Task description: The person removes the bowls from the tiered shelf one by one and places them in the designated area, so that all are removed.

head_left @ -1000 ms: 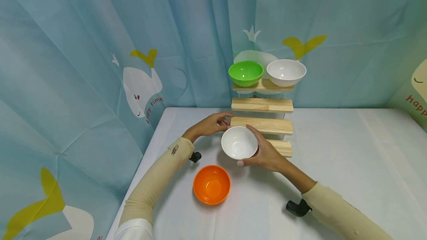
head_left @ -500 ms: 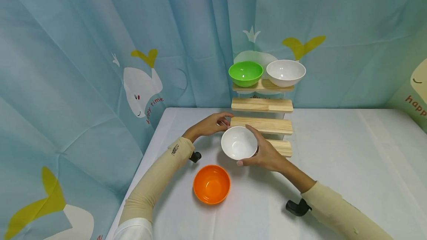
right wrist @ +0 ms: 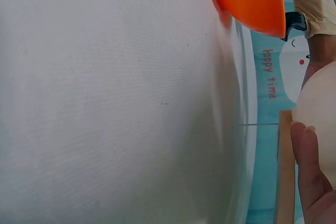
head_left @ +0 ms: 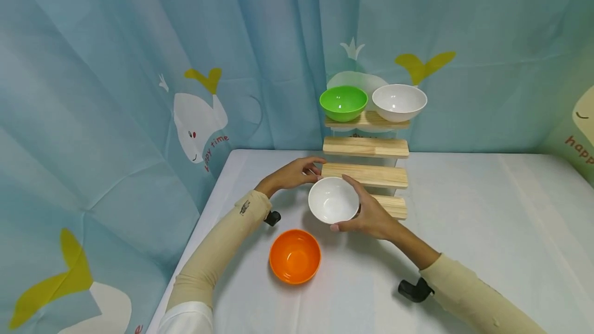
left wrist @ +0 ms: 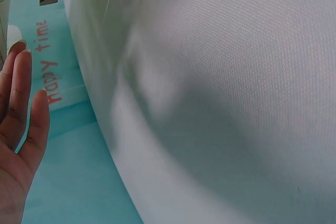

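Note:
My right hand (head_left: 375, 216) grips a small white bowl (head_left: 330, 197) by its right side, thumb at the near rim and fingers at the far side. The bowl is held in front of the lower boards of a stepped wooden rack (head_left: 365, 147), its inside facing up toward the head camera. My left hand (head_left: 291, 173) is just left of the rack, fingertips right at the end of a lower board and thumb close to the bowl's rim. In the left wrist view the left hand's fingers (left wrist: 20, 87) look relaxed. The right wrist view shows the white bowl's underside (right wrist: 321, 98) against the right fingers.
An orange bowl (head_left: 295, 257) stands on the white tabletop (head_left: 473, 231) nearer than the rack. On the top board sit a green bowl (head_left: 343, 104) and another white bowl (head_left: 399, 103). A blue printed curtain (head_left: 269, 40) hangs behind and to the left.

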The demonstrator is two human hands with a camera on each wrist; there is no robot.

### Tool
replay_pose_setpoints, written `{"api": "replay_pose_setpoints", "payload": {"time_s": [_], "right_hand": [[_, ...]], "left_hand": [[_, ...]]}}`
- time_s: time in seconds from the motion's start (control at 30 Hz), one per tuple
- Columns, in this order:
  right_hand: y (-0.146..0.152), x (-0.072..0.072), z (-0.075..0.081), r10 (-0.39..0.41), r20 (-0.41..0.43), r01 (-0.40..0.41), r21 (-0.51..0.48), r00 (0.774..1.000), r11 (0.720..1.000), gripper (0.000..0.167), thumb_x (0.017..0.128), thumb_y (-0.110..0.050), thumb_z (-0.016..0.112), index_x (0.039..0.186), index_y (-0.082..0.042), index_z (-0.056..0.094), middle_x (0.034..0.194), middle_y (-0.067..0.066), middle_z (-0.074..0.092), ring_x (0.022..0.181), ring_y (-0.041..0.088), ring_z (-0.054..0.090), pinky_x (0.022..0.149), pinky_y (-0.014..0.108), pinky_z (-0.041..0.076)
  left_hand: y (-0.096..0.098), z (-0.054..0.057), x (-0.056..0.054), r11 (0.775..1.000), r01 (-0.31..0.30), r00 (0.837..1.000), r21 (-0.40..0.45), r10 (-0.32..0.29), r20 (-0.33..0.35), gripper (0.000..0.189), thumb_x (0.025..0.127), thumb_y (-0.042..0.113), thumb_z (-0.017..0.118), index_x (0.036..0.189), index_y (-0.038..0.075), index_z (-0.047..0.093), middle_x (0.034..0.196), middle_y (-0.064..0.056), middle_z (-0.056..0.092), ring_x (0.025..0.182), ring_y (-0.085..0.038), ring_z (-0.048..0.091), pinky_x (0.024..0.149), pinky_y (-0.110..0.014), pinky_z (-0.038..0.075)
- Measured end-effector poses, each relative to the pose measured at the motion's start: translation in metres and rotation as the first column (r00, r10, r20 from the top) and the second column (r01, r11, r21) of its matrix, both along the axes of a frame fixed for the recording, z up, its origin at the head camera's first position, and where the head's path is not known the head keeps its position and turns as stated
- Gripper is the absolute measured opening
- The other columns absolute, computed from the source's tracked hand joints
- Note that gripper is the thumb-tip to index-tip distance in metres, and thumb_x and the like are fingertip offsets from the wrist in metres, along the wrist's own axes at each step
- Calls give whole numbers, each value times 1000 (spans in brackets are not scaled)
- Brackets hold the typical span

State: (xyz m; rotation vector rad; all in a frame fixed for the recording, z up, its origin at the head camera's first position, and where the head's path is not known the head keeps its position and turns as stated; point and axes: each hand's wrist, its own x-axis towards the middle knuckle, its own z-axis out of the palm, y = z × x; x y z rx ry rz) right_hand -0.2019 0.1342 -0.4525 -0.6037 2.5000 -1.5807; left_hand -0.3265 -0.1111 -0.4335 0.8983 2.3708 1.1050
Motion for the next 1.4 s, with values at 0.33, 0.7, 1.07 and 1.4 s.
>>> {"api": "replay_pose_setpoints", "payload": {"time_s": [0.33, 0.7, 1.07, 1.4], "right_hand": [[1, 3, 3, 12, -2, -12, 6, 1000, 1000, 122, 66, -30, 95, 161, -17, 19, 153, 21, 38, 119, 39, 56, 89, 45, 56], [8, 8, 6, 13, -12, -13, 9, 1000, 1000, 120, 68, -29, 95, 160, -15, 19, 154, 24, 36, 116, 40, 57, 88, 45, 55], [12, 13, 4, -7, -3, 7, 2, 1000, 1000, 121, 66, -31, 95, 160, -18, 20, 155, 20, 34, 120, 40, 54, 94, 49, 51], [17, 16, 3, -6, -13, 6, 5, 1000, 1000, 120, 67, -30, 95, 160, -18, 20, 156, 20, 33, 119, 40, 55, 93, 49, 52]], "left_hand": [[0, 1, 2, 1000, -6, 1000, 0, 6, -7, 52, 100, 20, 64, 149, 14, 48, 122, -10, 67, 112, -21, 64, 99, -33, 51], [0, 0, 0, 1000, -3, 1000, -4, 3, -26, 55, 99, 25, 67, 149, 13, 47, 132, -12, 62, 120, -24, 61, 101, -35, 51], [0, -1, -3, 1000, 28, 999, -2, -28, -28, 59, 98, 23, 68, 151, 11, 45, 141, -13, 55, 120, -25, 61, 103, -34, 49], [2, -1, -2, 1000, 23, 999, -5, -23, -36, 60, 98, 25, 68, 151, 10, 45, 142, -13, 54, 120, -25, 60, 104, -34, 49]]}}
